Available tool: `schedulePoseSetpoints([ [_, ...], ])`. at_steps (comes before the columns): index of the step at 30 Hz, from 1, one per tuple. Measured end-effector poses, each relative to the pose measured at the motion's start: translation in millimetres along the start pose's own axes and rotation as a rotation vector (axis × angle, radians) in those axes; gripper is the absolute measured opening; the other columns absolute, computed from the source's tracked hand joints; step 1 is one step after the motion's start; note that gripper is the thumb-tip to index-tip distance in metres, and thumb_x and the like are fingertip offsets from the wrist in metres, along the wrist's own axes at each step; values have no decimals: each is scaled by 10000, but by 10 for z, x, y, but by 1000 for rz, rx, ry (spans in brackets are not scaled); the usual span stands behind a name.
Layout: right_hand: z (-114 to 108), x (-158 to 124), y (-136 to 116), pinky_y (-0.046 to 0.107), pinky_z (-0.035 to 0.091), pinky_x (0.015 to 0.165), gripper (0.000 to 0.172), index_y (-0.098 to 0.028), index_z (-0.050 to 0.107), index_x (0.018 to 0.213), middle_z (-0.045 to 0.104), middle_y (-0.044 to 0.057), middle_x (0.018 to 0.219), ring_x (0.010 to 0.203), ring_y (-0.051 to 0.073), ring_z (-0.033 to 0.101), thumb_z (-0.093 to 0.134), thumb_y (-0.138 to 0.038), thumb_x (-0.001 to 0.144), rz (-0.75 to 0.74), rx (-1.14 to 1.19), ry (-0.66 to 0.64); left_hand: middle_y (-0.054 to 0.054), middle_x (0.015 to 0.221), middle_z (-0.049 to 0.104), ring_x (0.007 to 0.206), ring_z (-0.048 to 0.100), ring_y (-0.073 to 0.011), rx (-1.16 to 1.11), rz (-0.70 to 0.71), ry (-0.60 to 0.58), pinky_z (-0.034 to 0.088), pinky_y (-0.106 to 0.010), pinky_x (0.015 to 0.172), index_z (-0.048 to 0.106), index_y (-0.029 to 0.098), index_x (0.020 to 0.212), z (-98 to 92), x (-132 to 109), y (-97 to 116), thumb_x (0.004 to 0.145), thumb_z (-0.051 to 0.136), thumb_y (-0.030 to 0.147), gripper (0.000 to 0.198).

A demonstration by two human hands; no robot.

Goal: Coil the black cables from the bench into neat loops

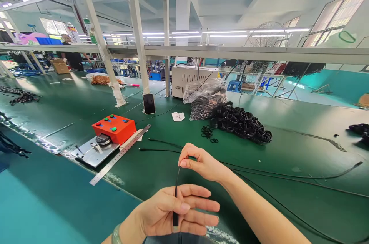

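Black cable [175, 194] stands nearly upright btwn hands, long axis vertical; right hand [203, 163] pinches its upper part w/ fingertips, left hand [170, 209] lies close below, lower end against fingers, grip unclear.

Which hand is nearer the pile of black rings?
Right. The right hand is below and left of the pile of black rings in view, apart from it; the left hand sits lower, farther away.
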State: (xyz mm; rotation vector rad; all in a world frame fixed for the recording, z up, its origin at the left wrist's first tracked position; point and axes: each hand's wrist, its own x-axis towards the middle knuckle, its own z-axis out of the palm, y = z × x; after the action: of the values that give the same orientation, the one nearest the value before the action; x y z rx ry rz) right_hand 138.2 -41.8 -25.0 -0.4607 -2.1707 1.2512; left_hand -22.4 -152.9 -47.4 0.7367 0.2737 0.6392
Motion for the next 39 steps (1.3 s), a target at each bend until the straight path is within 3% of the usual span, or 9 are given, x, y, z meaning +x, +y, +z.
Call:
schedulePoseSetpoints([
  [4,134,-10,-18,265,441,739,202,-178,611,852,569,5,842,783,137,524,586,-371,905,125,41,38,-131,1379,592,1260,559,-260,24,76,21,472,-342,1016,577,146,1320,145,-3,43,888,410,-1,485],
  [9,358,-99,-136,220,402,591,243,-165,602,812,539,-21,695,616,105,477,444,-283,954,233,-12,-90,-95,1463,504,1365,426,-230,13,511,88,396,-307,1099,515,142,1376,237,-131,262,895,322,-23,544],
  [12,398,-196,-304,205,356,532,256,-185,618,869,540,-30,652,556,99,459,407,-289,971,267,-152,-223,-87,1520,423,1407,353,-217,29,688,128,364,-303,1126,453,134,1418,206,-235,383,916,268,-7,553],
  [18,408,-384,-572,252,255,474,180,-210,573,1060,691,28,768,597,173,621,446,-185,934,262,-747,-292,-83,1510,453,1419,342,-209,46,763,429,297,-313,1171,517,154,1373,41,-246,406,962,313,68,468],
  [24,452,-477,-593,300,144,418,216,-187,572,931,675,7,726,492,188,607,626,-95,743,145,-1155,-331,-72,1481,499,1426,333,-215,-11,793,648,213,-378,1209,611,188,1283,-26,-52,253,941,448,124,384],
  [27,324,-451,-608,285,217,465,140,-193,575,828,630,-2,705,539,155,568,645,-98,754,-37,-1147,-194,-42,1504,469,1441,299,-222,35,701,682,180,-392,1214,622,243,1274,-33,-1,167,939,504,173,362],
  [30,132,-363,-613,264,296,560,113,-207,602,782,588,-7,680,618,135,551,585,-144,875,-135,-1016,-18,-94,1464,516,1421,335,-280,85,430,515,175,-471,1205,617,223,1285,-58,-19,98,932,536,201,363],
  [34,-35,-241,-554,216,381,624,177,-225,678,840,616,-7,787,696,113,581,552,-106,875,-35,-627,-73,-119,1416,564,1384,399,-301,149,228,270,214,-500,1185,611,206,1292,-118,-62,27,912,580,205,381],
  [39,6,-150,-374,213,456,674,181,-214,714,867,636,5,839,733,124,617,551,-137,865,71,-328,-86,-137,1405,572,1389,385,-324,255,119,231,237,-518,1166,610,196,1289,-71,-22,-18,845,674,185,450],
])
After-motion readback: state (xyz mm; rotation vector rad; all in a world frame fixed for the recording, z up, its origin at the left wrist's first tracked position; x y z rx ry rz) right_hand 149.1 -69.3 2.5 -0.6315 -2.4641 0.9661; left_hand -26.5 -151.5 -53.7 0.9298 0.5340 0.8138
